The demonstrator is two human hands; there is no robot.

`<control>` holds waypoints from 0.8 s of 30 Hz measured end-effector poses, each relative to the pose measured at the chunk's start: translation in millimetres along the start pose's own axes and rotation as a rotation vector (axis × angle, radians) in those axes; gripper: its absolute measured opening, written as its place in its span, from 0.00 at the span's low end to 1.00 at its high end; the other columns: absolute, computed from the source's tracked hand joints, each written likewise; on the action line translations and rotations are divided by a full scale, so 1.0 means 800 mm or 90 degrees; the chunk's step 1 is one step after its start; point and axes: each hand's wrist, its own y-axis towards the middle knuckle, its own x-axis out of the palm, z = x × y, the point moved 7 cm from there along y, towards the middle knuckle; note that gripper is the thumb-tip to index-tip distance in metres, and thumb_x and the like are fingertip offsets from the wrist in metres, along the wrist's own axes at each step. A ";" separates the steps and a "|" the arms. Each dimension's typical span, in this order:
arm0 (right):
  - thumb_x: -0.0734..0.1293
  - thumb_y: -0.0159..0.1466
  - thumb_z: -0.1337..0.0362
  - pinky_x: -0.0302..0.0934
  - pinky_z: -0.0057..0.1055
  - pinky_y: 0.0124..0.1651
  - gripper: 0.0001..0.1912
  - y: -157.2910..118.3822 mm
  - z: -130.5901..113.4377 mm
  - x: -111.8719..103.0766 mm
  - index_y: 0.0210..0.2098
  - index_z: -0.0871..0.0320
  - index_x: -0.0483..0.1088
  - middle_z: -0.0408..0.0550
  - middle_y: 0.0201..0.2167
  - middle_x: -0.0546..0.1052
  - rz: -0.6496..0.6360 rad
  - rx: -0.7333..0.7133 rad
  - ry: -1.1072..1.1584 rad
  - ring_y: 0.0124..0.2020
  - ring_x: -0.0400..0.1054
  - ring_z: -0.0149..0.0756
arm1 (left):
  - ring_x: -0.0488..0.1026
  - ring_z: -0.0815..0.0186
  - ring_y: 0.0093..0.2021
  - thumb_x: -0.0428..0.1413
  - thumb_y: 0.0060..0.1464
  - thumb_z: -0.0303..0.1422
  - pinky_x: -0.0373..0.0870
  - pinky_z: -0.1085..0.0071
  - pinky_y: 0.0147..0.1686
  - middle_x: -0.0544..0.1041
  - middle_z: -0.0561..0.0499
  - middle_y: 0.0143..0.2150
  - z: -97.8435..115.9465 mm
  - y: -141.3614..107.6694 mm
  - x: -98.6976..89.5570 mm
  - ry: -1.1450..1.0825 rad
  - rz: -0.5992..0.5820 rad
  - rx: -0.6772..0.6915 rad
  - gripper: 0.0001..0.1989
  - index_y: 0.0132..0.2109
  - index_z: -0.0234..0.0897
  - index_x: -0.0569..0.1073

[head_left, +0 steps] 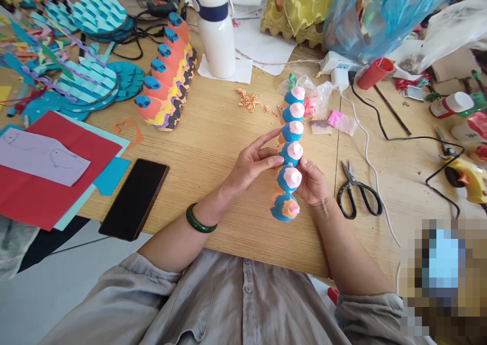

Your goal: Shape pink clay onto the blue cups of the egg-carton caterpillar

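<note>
Left to right: a black smartphone lies on the wooden worktop; at center, the left hand and right hand grip an upright-held painted egg-carton strip on the worktop, the right's fingertips hidden behind it; black-handled scissors sit nearby; a pixelated patch obscures the lower right.

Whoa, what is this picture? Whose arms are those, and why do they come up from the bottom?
Those are a real person's arms! The camera is worn on their head, so we see what they see, looking down. Their left hand, with a green bangle, and their right hand hold a painted egg-carton strip with pink tips. On the wooden table lie black-handled scissors, a phone and another painted strip.
</note>
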 end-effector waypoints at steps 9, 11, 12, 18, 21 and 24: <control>0.86 0.48 0.44 0.73 0.34 0.36 0.23 -0.001 -0.007 0.007 0.35 0.50 0.82 0.40 0.29 0.82 0.011 -0.036 -0.011 0.29 0.73 0.35 | 0.79 0.71 0.37 0.74 0.52 0.35 0.74 0.73 0.43 0.82 0.58 0.34 0.002 -0.001 -0.003 0.082 0.013 0.035 0.41 0.71 0.40 0.71; 0.85 0.50 0.45 0.73 0.34 0.36 0.22 -0.001 -0.007 0.008 0.34 0.50 0.81 0.40 0.29 0.81 0.011 -0.045 -0.020 0.29 0.72 0.35 | 0.79 0.71 0.37 0.74 0.53 0.37 0.74 0.73 0.44 0.82 0.57 0.35 0.002 -0.001 -0.005 0.099 0.013 0.057 0.40 0.71 0.40 0.70; 0.85 0.50 0.45 0.72 0.33 0.36 0.21 -0.001 -0.007 0.007 0.33 0.50 0.81 0.40 0.29 0.81 0.014 -0.047 -0.021 0.29 0.72 0.34 | 0.80 0.71 0.38 0.73 0.54 0.37 0.74 0.73 0.44 0.82 0.56 0.36 0.003 -0.001 -0.005 0.102 0.011 0.068 0.40 0.71 0.40 0.70; 0.86 0.49 0.46 0.71 0.32 0.37 0.22 -0.001 -0.007 0.002 0.32 0.52 0.82 0.41 0.31 0.81 0.048 -0.067 -0.020 0.31 0.71 0.33 | 0.81 0.69 0.41 0.74 0.54 0.39 0.76 0.72 0.44 0.83 0.54 0.39 0.002 0.000 -0.004 0.141 -0.004 0.078 0.42 0.72 0.40 0.68; 0.85 0.51 0.45 0.71 0.33 0.37 0.21 -0.001 -0.007 0.003 0.32 0.51 0.81 0.41 0.30 0.79 0.045 -0.076 -0.035 0.30 0.70 0.33 | 0.81 0.68 0.40 0.74 0.53 0.38 0.76 0.72 0.44 0.83 0.54 0.38 0.003 0.001 -0.006 0.150 0.012 0.067 0.39 0.68 0.38 0.71; 0.85 0.51 0.45 0.70 0.32 0.36 0.21 -0.001 -0.008 0.002 0.30 0.51 0.79 0.40 0.28 0.78 0.050 -0.080 -0.035 0.29 0.69 0.32 | 0.81 0.68 0.40 0.74 0.53 0.38 0.76 0.72 0.44 0.83 0.54 0.38 0.006 0.001 -0.005 0.130 0.012 0.060 0.36 0.65 0.38 0.73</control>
